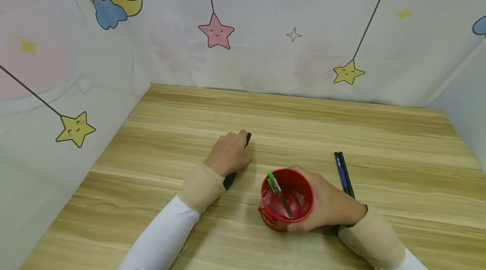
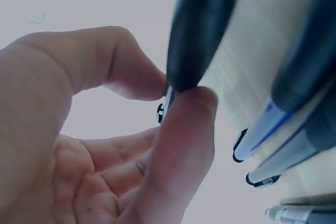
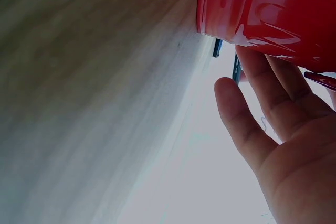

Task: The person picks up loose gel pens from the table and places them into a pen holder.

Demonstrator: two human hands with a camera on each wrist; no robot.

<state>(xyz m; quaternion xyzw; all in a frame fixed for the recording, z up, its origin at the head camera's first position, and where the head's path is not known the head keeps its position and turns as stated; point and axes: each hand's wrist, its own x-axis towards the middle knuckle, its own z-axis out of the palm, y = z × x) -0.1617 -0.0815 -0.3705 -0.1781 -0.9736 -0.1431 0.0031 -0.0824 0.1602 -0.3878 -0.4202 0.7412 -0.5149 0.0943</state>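
My left hand (image 1: 229, 154) is over the table left of the middle, with a black pen (image 2: 202, 30) pinched between thumb and forefinger in the left wrist view. In the head view both dark ends of a pen stick out past the hand, whose back hides the rest. My right hand (image 1: 328, 202) grips a small red bucket (image 1: 279, 225) from its right side, fingers round the far wall and thumb at the near side. A green-topped pen (image 1: 272, 180) leans inside the bucket. The right wrist view shows fingers (image 3: 260, 72) against the glossy red wall.
Two pens, one blue-barrelled (image 1: 341, 173) and one black (image 1: 347, 173), lie side by side on the wooden table (image 1: 410, 156) beyond my right wrist. Several pens show at the right of the left wrist view. Printed cloth walls (image 1: 265, 63) stand behind and beside the table.
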